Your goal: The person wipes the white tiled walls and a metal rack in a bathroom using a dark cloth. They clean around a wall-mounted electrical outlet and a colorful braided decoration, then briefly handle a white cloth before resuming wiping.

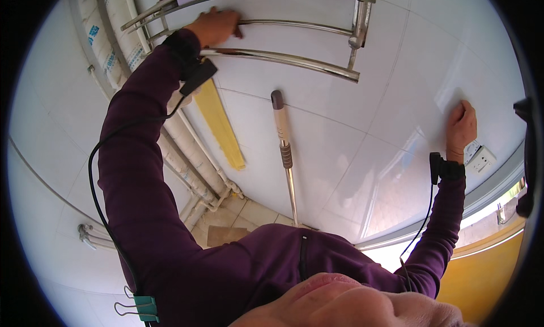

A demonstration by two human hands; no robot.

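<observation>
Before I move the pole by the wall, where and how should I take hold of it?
Probably around the ribbed grey sleeve of the pole, coming from the right: it stands roughly upright, the sleeve looks thicker than the shaft below, and pipes run on its left.

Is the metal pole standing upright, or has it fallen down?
Upright: the pole has its dark-capped top below the metal rack, and its shaft runs down toward the floor. Its foot is hidden.
</observation>
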